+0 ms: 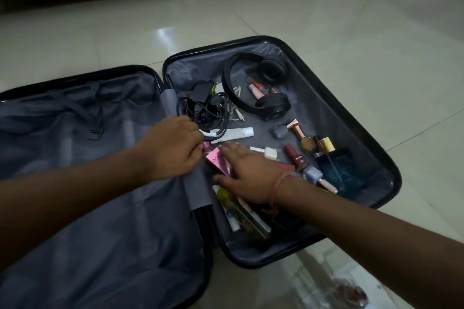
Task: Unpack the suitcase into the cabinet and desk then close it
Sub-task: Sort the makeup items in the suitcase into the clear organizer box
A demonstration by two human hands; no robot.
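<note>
Suitcase (356,98) lies open flat on the tiled floor (376,20), left half bare lining, right half full of small items — unpacking step is early. Left hand (173,148) has its grip curled near the black cable tangle (208,108); whether it is clamped on anything, I cannot tell. Right hand (248,178) has fingers spread flat over the pink box (218,160). Headphones (258,83) at 12 o'clock of the hands, blue perfume bottle (336,160) at 3. Next move likely — close on the box, lift clear.
</note>
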